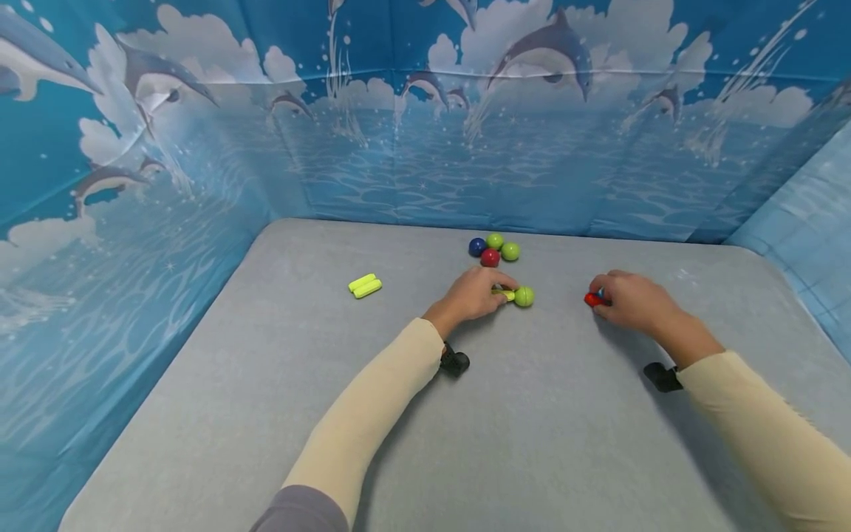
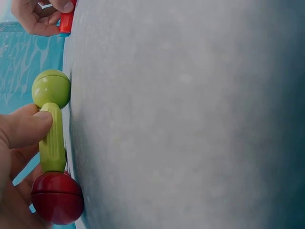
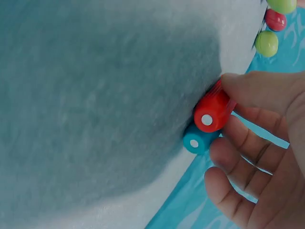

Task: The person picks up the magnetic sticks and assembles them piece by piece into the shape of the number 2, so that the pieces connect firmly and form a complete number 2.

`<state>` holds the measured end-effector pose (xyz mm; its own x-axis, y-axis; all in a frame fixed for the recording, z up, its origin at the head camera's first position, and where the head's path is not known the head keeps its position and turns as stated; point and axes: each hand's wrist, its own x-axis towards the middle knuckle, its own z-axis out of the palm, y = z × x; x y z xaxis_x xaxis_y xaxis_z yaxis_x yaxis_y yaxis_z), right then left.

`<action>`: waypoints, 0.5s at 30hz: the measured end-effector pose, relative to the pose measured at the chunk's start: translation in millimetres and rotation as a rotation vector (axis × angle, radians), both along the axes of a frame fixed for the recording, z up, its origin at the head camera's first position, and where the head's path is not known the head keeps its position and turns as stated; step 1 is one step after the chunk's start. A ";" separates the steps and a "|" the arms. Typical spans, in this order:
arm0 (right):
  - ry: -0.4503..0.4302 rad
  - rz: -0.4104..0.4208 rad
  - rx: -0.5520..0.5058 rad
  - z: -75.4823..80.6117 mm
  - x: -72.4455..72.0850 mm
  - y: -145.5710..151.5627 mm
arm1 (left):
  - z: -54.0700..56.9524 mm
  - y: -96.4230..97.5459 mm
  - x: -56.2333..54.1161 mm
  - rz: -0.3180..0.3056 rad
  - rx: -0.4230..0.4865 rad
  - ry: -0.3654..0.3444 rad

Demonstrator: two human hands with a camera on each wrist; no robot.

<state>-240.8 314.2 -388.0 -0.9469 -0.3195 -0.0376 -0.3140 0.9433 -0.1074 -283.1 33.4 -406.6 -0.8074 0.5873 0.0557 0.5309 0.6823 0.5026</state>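
Observation:
My left hand [image 1: 475, 293] pinches a ribbed yellow-green rod [image 2: 52, 138] low over the grey table, its thumb lying along the rod. A light green ball [image 1: 524, 296] sits at the rod's right end. At the other end, a dark red ball [image 2: 57, 198] shows in the left wrist view, hidden behind the hand in the head view. Further right, my right hand [image 1: 633, 301] grips a short red rod [image 3: 214, 112] between thumb and fingers. A blue rod [image 3: 200, 139] lies against the red one, close to the fingertips. Both show white round ends.
Beyond my left hand stand a blue ball [image 1: 477, 247], two green balls [image 1: 510, 251] and a red ball [image 1: 490, 257], clustered together. Two yellow-green rods [image 1: 368, 289] lie side by side at the left. A dolphin-print curtain [image 1: 425, 170] hangs along the table's far edge.

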 end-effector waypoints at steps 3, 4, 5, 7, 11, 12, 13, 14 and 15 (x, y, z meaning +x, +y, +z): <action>0.028 0.006 0.031 -1.4 2.8 -4.7 | -0.9 -0.5 -0.6 -0.007 -0.003 -0.007; 0.035 0.010 0.046 -1.8 3.9 -6.2 | -1.3 -0.6 -0.6 -0.009 -0.004 -0.013; 0.040 0.013 0.062 -2.1 5.0 -7.6 | -1.9 -0.9 -0.8 -0.011 -0.002 -0.020; 0.055 0.023 0.093 -2.6 6.9 -9.9 | -3.0 -1.3 -1.4 -0.015 0.011 -0.034; 0.066 0.035 0.115 -2.3 9.1 -14.6 | -4.9 -2.7 -3.2 -0.017 0.059 -0.059; 0.063 0.034 0.111 -2.1 9.2 -15.8 | -5.5 -3.1 -3.7 -0.018 0.072 -0.064; 0.057 0.034 0.100 -1.4 9.6 -16.9 | -6.0 -3.5 -4.3 -0.019 0.080 -0.068; 0.049 0.037 0.079 -1.0 9.5 -17.9 | -6.4 -3.8 -4.7 -0.020 0.087 -0.073; 0.032 0.039 0.052 -0.3 9.2 -18.5 | -6.9 -4.2 -5.3 -0.019 0.090 -0.078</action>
